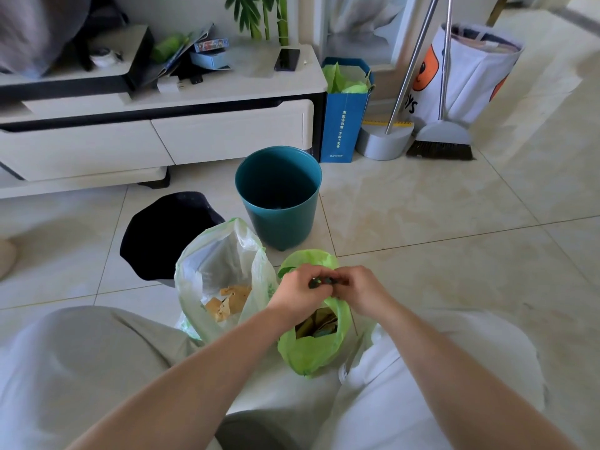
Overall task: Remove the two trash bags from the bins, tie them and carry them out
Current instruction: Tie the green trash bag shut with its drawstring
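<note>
Two trash bags stand on the floor tiles between my knees. The green bag is on the right, with paper scraps showing through a gap in its side. My left hand and my right hand meet above it, both pinching its twisted handles. To its left the pale translucent bag stands open, with brown paper scraps inside. Behind the bags are the teal bin, with no bag in it, and a black bin further left.
A white TV cabinet runs along the back with a phone and clutter on top. A blue paper bag, a dustpan, a broom and a white fabric hamper stand at the back right.
</note>
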